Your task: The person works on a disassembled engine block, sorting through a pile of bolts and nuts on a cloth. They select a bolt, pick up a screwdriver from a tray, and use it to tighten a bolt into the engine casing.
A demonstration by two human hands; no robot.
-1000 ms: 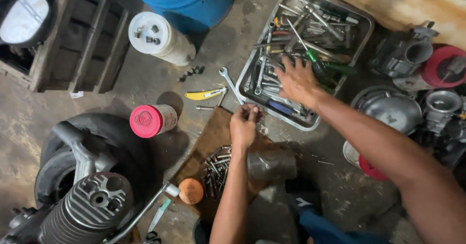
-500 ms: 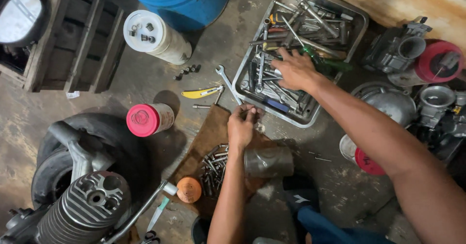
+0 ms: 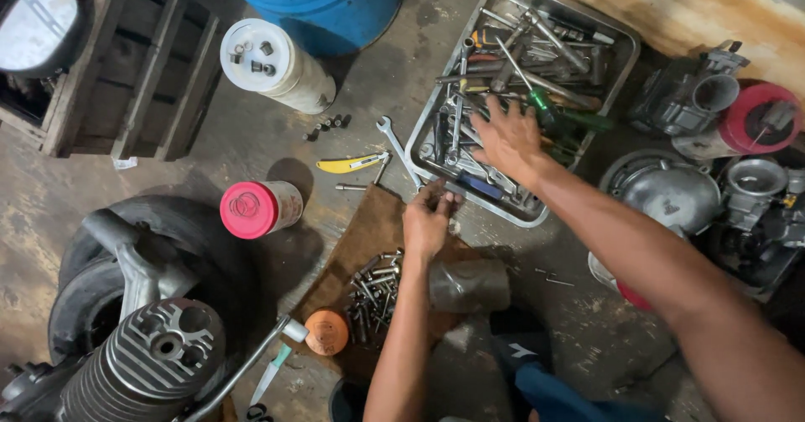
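So my right hand (image 3: 507, 137) is reaching out with the arm nearly straight, palm down and fingers spread wide over the tools in the metal tray (image 3: 622, 43), roughly at the tray's middle. It's resting on the wrenches (image 3: 457, 132) and screwdrivers, not closed on anything. My left hand (image 3: 428, 221) is stretched forward too, wrist straight, fingers curled in at the near-left corner of the tray. It seems to be pinching something small and dark, but I can't tell what (too tiny from up here). Below it, a pile of bolts (image 3: 373, 292) sits on the brown mat (image 3: 360, 229), next to a pink-lidded can (image 3: 256, 209) on the floor.
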